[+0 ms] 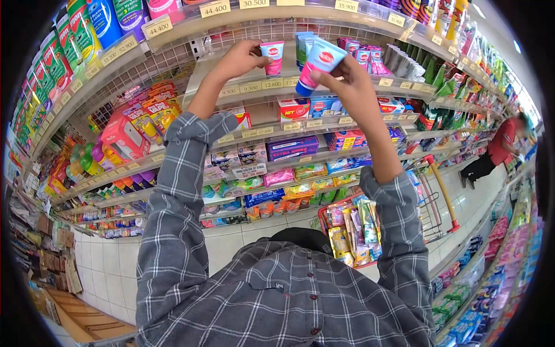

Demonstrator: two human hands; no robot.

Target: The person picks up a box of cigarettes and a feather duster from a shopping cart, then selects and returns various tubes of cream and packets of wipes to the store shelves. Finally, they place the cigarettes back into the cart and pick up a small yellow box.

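Tubes are gripped at shelf point(254, 87) height: a pink tube point(273, 57) is pinched upright by the left hand point(240, 59), a tilted blue tube point(319, 63) is clasped by the right hand point(350, 87).

Both arms raised; left hand point(240, 59) and right hand point(350, 87) with fingers closed.

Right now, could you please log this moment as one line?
left hand: holds pink tube at shelf | right hand: holds blue tube
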